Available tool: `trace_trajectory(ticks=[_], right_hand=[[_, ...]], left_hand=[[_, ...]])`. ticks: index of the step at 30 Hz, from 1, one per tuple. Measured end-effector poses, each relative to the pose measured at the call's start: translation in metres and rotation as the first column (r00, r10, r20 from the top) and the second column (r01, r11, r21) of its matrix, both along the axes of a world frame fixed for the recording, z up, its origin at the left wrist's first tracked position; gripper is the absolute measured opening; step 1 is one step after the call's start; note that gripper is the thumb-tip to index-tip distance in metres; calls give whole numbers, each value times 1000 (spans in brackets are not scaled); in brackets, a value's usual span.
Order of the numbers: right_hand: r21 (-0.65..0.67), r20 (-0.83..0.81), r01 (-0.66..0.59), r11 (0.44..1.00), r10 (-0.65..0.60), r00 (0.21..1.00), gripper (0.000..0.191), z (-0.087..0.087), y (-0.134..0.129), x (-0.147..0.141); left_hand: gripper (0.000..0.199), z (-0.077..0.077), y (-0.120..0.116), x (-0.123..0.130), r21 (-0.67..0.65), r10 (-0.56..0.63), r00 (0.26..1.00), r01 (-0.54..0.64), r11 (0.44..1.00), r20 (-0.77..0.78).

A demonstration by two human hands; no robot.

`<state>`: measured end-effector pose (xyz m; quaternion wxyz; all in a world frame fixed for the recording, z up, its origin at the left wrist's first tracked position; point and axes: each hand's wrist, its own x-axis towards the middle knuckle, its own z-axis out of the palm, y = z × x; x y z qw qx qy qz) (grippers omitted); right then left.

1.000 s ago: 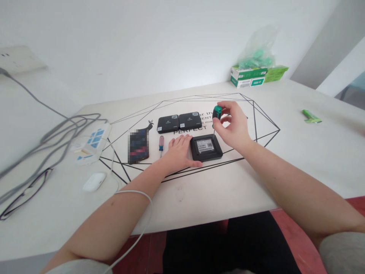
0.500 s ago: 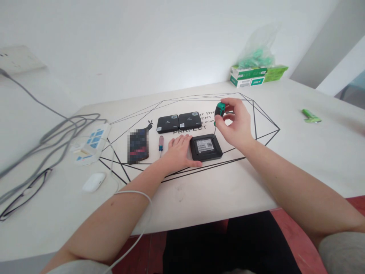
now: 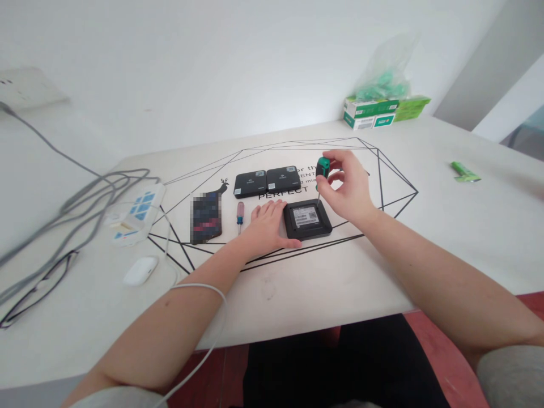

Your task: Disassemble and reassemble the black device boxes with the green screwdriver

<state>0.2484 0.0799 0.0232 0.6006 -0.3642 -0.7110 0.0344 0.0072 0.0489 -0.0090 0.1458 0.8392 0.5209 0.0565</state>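
A square black device (image 3: 308, 228) with a white label lies on the table. My right hand (image 3: 349, 184) is closed on the green and black handle of a screwdriver (image 3: 322, 168), whose shaft points down to the device's upper right part. Fingers spread, my left hand (image 3: 268, 226) rests flat at the device's left side. To the left of that hand lies a second screwdriver (image 3: 240, 212) with a pinkish handle and blue collar. Two black boxes, one on the left (image 3: 250, 184) and one on the right (image 3: 283, 179), sit side by side behind my left hand.
A pixelated dark object (image 3: 206, 218) lies left of the second screwdriver. Further left are a white power strip (image 3: 142, 212), grey cables, a white case (image 3: 141, 270) and glasses (image 3: 36, 289). Green and white boxes (image 3: 369, 109) stand at the back; a green wrapper (image 3: 465, 172) lies right.
My right hand has shifted slightly left, and the screwdriver in it stands more upright, its handle a little lower. My left hand has stayed in place.
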Motion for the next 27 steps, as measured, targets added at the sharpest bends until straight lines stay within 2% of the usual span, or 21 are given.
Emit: trace_trajectory(ticks=[17, 27], right_hand=[[38, 5, 0, 999, 0, 1000, 44, -1, 0, -1], [9, 22, -6, 1000, 6, 1000, 44, -2, 2, 1]], left_hand=[[126, 1, 0, 0, -13, 9, 1000, -10, 1000, -18], [125, 2, -1, 1, -1, 4, 1000, -4, 1000, -18]])
